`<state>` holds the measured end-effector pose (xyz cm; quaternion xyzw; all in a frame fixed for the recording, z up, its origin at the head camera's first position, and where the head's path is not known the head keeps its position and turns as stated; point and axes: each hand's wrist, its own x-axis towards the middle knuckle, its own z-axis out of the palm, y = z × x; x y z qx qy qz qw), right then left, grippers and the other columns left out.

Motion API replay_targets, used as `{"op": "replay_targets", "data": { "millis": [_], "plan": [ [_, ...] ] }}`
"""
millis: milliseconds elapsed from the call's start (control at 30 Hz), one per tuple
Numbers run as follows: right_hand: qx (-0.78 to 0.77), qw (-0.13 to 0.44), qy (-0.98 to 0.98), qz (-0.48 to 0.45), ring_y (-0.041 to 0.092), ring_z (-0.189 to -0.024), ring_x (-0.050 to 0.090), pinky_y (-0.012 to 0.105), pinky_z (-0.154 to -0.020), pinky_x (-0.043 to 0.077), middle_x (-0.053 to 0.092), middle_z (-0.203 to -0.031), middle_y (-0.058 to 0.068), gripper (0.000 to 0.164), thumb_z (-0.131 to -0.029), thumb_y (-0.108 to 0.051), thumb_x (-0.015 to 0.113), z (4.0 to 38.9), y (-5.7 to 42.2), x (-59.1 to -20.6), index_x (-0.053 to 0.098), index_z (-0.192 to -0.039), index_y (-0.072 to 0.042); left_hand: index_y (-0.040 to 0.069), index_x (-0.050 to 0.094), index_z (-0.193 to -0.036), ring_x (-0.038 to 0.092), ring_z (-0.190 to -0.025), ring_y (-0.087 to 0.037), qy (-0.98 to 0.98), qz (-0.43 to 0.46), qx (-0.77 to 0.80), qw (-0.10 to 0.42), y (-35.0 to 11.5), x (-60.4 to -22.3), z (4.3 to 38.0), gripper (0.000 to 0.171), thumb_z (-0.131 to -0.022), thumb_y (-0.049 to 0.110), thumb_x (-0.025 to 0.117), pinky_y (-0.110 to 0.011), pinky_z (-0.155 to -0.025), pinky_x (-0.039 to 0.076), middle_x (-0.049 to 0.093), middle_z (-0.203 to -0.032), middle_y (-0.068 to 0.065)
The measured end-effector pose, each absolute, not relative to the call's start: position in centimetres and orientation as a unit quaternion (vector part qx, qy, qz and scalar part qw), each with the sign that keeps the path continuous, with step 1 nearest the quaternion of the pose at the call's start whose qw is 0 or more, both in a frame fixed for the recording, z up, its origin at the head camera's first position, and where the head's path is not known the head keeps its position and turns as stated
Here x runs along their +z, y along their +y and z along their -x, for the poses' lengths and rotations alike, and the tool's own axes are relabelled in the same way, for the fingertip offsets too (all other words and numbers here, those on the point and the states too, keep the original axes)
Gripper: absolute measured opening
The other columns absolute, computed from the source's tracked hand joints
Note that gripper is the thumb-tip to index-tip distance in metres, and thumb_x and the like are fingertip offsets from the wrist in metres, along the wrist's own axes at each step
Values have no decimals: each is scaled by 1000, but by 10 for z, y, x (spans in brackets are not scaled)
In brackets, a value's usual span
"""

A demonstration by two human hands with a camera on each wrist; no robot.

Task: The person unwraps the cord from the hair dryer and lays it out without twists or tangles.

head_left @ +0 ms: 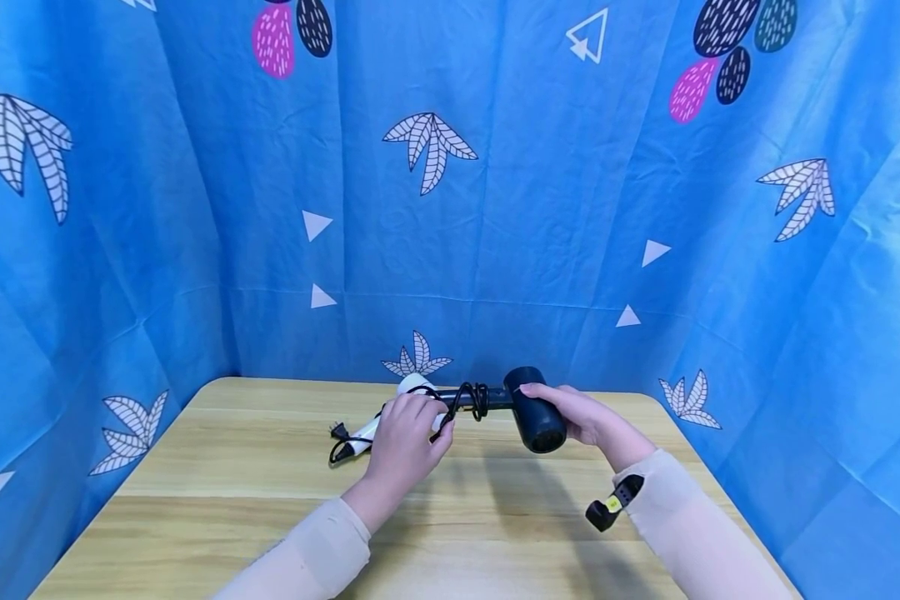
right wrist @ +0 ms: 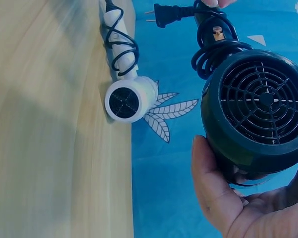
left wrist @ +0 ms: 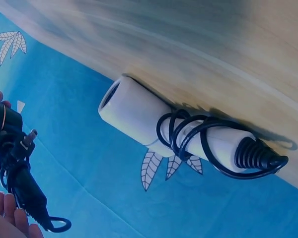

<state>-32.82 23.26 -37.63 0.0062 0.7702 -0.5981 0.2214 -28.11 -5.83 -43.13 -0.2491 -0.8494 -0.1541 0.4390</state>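
Above the table, both hands hold a black hair dryer (head_left: 536, 421) with its cord wound round the handle. My right hand (head_left: 581, 412) grips the barrel from its right side, thumb on top. The round rear grille (right wrist: 265, 99) faces the right wrist camera. My left hand (head_left: 405, 442) holds the far end of the handle; its fingers (left wrist: 10, 213) show at the corner of the left wrist view. A two-pin plug (right wrist: 169, 15) sticks out beside the handle. A white hair dryer (left wrist: 134, 109), wrapped in black cord, lies behind the left hand, which partly hides it in the head view.
The wooden table (head_left: 270, 467) ends at a blue patterned curtain (head_left: 420, 250), which surrounds it at the back and both sides. The white dryer lies along the far edge. A black plug (head_left: 338, 431) shows near its handle. A strapped device (head_left: 613, 502) sits on the right wrist.
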Motion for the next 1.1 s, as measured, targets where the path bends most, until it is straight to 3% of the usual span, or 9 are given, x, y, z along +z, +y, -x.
{"op": "replay_targets", "data": {
  "millis": [700,933,1100],
  "plan": [
    [-603,219,767,-15,30,-92,70,44,-84,58,57,-124,26,83,-92,-55,62,326,229,-373,36,-142,6,16,73,-87,59,-76,-20,-838,227,-122,482,-54,-440,283,15,-83,29,79,-36,-66,47,72,-82,2],
    [-606,217,765,-16,31,-93,70,45,-84,58,55,-126,26,85,-91,-56,63,327,228,-374,34,-143,6,16,75,-86,58,-69,-18,-836,223,-109,489,-52,-439,282,18,-89,32,69,-33,-64,46,74,-78,2],
    [-606,214,766,-18,31,-92,70,44,-82,59,56,-125,26,84,-92,-55,63,326,227,-375,35,-142,6,15,75,-84,56,-66,-18,-832,227,-115,494,-51,-439,282,19,-89,32,69,-34,-63,45,73,-75,2]
  ]
}}
